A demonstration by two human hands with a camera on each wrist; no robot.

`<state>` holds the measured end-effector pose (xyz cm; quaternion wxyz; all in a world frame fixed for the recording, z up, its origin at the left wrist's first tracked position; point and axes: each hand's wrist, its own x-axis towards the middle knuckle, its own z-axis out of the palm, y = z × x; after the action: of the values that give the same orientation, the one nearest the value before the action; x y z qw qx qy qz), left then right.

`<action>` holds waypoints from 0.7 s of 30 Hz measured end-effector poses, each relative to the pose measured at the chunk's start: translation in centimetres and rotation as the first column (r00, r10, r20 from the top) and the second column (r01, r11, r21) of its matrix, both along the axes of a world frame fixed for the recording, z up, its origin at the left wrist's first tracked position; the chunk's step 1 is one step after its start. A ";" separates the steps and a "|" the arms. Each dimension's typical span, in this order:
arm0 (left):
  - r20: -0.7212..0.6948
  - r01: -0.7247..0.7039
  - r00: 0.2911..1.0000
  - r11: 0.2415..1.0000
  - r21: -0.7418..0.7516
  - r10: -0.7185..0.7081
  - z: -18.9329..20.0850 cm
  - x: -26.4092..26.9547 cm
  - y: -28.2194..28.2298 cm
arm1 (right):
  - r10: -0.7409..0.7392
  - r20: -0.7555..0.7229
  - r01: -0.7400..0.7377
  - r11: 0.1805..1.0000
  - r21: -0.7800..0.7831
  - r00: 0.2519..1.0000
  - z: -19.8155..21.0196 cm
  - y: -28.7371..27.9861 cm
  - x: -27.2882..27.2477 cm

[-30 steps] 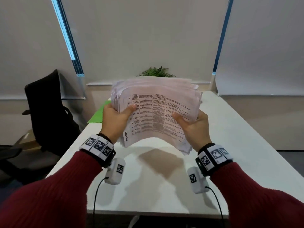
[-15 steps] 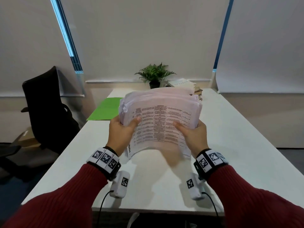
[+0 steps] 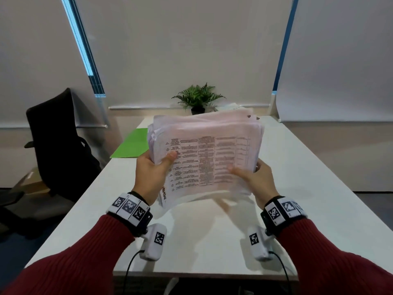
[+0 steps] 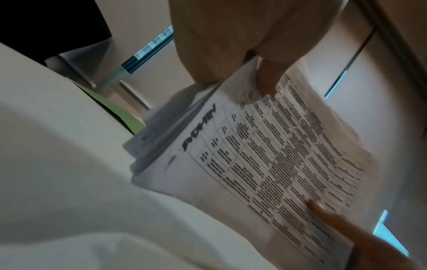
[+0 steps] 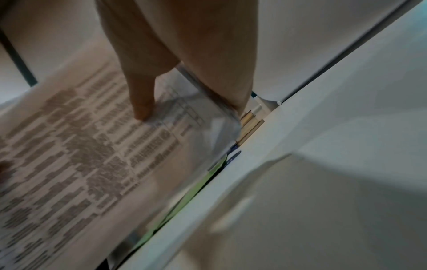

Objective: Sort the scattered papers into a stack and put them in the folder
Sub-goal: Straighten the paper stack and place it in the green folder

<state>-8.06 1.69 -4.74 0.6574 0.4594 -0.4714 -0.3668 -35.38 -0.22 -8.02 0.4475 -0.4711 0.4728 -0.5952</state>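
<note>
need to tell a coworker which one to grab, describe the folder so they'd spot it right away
On the long white table, look to the far left side, short of the potted plant at the far end. The folder lies flat there by the table's left edge, partly behind the held paper stack; it is the only bright green thing.

Fingers of both hands sit behind the stack of papers, so only thumbs show on the front sheet. Table text on that sheet is too blurred to read in any view; right wrist pic is smeared worst. Green folder is partly covered by the stack's left edge. Plant pot has its base hidden behind the stack's top. Something pale behind the stack, right of the pot – can't tell what.
</note>
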 end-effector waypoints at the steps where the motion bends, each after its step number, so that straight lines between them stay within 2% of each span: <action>1: -0.048 0.001 0.999 1.000 -0.020 -0.002 0.6 0.0 0.1 | -0.042 0.049 0.043 0.999 -0.026 0.998 0.4 0.0 -0.3; 4: -0.266 0.032 0.963 0.997 -0.070 -0.050 1.8 -0.6 0.6 | -0.100 0.268 0.118 0.992 -0.050 0.958 1.2 -0.1 -0.4; 7: -0.472 0.120 0.872 0.991 -0.056 -0.132 2.0 -2.5 1.1 | 0.089 0.530 -0.062 0.996 -0.069 0.843 2.1 0.5 2.0; 10: -0.559 0.279 0.792 0.960 -0.024 -0.244 1.4 -4.3 2.1 | 0.278 0.568 -0.219 0.961 -0.172 0.775 2.7 0.9 4.7; 11: -0.542 0.316 0.795 0.949 -0.015 -0.273 1.1 -4.4 2.3 | 0.273 0.563 -0.206 0.962 -0.180 0.780 3.1 1.0 5.0; 13: -0.481 0.293 0.841 0.956 0.018 -0.249 0.8 -3.1 2.2 | 0.208 0.529 -0.144 0.977 -0.159 0.823 3.7 1.3 4.3; 15: -0.393 0.241 0.895 0.970 0.026 -0.212 1.3 -0.3 1.5 | 0.208 0.442 -0.149 0.975 -0.167 0.873 4.2 1.4 2.7; 17: -0.261 0.294 0.926 0.955 0.042 -0.274 2.8 2.8 0.7 | 0.231 0.340 -0.179 0.968 -0.177 0.911 4.5 1.5 1.2; 19: -0.110 0.431 0.901 0.896 0.103 -0.420 4.6 4.4 0.2 | 0.252 0.235 -0.212 0.960 -0.181 0.939 5.0 1.7 0.7; 21: 0.006 0.503 0.859 0.845 0.179 -0.512 5.8 4.0 0.1 | 0.268 0.127 -0.243 0.952 -0.184 0.955 5.4 2.0 1.3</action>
<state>-4.11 1.75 1.08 0.4824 0.3826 -0.5602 -0.5543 -34.06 1.75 -2.64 0.5147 -0.5178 0.3212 -0.6032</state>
